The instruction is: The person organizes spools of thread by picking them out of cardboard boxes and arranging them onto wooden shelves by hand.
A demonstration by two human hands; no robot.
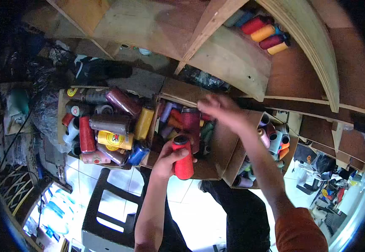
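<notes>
My left hand [164, 160] is closed around a bright red thread spool [183, 163], held upright above the front edge of the middle cardboard box [219, 153]. Just behind it stands a larger maroon thread spool [191, 124]; whether my left fingers also touch that one I cannot tell. My right hand [219, 108] is over the back right of the same box, smeared by motion, so its fingers are not clear. Purple, orange and green spools lie deeper in this box, partly hidden by the maroon spool and my left hand.
On the left, a box holds several wrapped thread spools [110, 124]. Another box [233, 176] with spools stands at right. Wooden shelves [233, 54] overhang the boxes, with several spools [263, 32] on one. A dark plastic stool [91, 218] stands below left.
</notes>
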